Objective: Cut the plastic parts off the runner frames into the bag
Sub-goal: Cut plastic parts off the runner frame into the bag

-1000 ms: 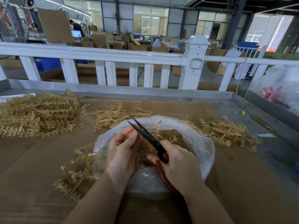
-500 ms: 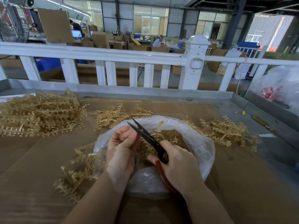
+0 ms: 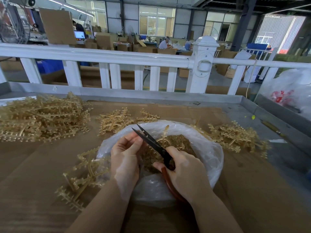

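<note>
step: mid-trim over bag point(image 3: 208, 158) | left hand point(image 3: 125, 158) pinches runner frame point(image 3: 164, 140) | right hand point(image 3: 186, 172) grips scissors point(image 3: 151, 142), blades parted | next: you close blades on the next part

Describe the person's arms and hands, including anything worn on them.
Both forearms are bare as far as the picture shows; no sleeves are in view. The left hand and right hand wear no gloves. No rings, watch or wristband show. The fingernails that can be seen look short and unpainted.
</note>
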